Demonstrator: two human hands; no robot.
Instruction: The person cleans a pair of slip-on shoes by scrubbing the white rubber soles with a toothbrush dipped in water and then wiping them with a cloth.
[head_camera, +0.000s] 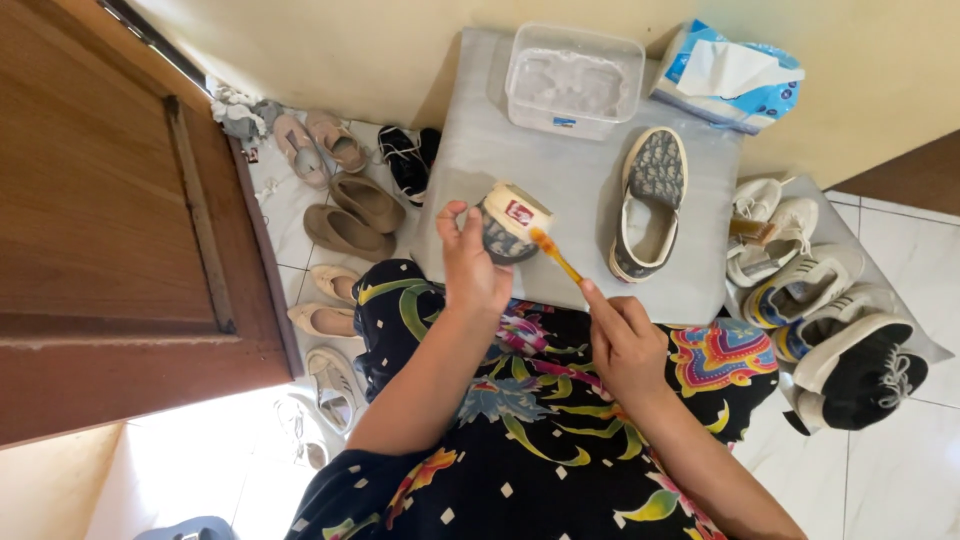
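The left hand (470, 268) is wrapped around a slip-on shoe (508, 222), holding it up with its pale sole edge turned toward the camera, just above the near edge of the grey cushioned bench (570, 170). The right hand (625, 340) is closed around the handle of an orange toothbrush (556, 256), index finger stretched along it, and the bristle end touches the shoe's sole at about its 4 o'clock side. Both hands sit over a lap covered in black cloth with bright floral print (520, 430).

On the bench, at 2 o'clock from the held shoe, the matching shoe (648, 205) lies flat with its opening up, patterned toe pointing away. At 12 o'clock, near the far edge, stands a clear plastic tub (573, 80) with something whitish inside. At 1 o'clock, against the wall, a blue and white soft pack of tissues (725, 75) leans with a sheet poking out.

At 3 o'clock from the bench, a heap of white sneakers (800, 275) lies on the tiled floor, with a black sneaker (875, 380) nearest the camera. At 9 o'clock, beside the wooden door (110, 220), flat beige and brown shoes (345, 215) lie scattered, along with a black lace-up shoe (405, 160) just beside the bench.
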